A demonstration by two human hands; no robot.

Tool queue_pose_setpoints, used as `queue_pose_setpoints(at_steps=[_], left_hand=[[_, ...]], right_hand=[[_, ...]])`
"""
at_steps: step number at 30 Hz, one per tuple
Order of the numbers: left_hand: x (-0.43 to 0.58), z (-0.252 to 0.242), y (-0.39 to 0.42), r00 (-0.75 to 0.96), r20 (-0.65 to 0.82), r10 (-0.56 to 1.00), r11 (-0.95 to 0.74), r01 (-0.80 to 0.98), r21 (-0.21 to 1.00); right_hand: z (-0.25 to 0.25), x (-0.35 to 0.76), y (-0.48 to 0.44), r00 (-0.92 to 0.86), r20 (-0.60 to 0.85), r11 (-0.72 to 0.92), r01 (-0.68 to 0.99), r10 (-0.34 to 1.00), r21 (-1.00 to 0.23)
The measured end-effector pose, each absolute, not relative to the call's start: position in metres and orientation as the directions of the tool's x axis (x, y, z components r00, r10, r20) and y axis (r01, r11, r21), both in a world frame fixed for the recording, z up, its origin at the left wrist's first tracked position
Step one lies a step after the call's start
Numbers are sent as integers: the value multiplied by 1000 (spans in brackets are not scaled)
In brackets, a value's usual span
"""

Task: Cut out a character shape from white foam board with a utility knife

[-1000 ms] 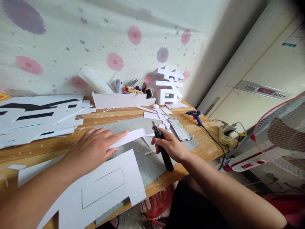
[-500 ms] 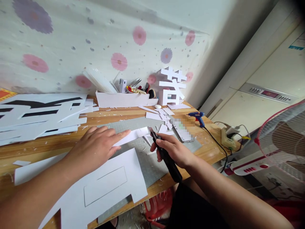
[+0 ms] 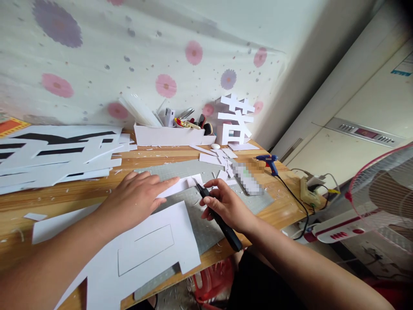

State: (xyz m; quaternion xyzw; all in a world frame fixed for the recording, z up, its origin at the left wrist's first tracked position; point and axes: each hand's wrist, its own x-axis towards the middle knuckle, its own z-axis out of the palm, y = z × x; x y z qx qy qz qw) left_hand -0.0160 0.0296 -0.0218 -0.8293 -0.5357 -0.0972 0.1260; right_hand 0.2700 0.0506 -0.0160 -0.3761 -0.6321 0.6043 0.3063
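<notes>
curled right fingers [image 3: 220,184], arms [image 3: 80,241] outstretched

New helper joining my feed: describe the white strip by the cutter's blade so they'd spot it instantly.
Find the grey mat on the wooden table. Beyond the large white sheet with the drawn outline, the left grip rests on a narrow white strip. Unlike the loose scraps to its right, this one has the black cutter aimed at its right end.

The wooden table [image 3: 75,202] bears 1 gray mat [image 3: 207,236] and 1 blue glue gun [image 3: 270,161].
</notes>
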Motion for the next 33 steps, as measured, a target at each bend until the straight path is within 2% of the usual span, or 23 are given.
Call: queue_pose_setpoints(at_steps=[12, 21, 33], left_hand=[[-12, -15, 25, 399, 304, 865, -378, 917, -129], [-8, -12, 23, 394, 330, 858, -384, 918, -99], [-4, -4, 15, 462, 402, 790, -408, 887, -216]], right_hand=[[-9, 261, 52, -471, -80, -22, 127, 879, -992], [-5, 260, 53, -475, -99, -39, 135, 874, -990], [0, 263, 52, -494, -149, -95, 132, 856, -987]])
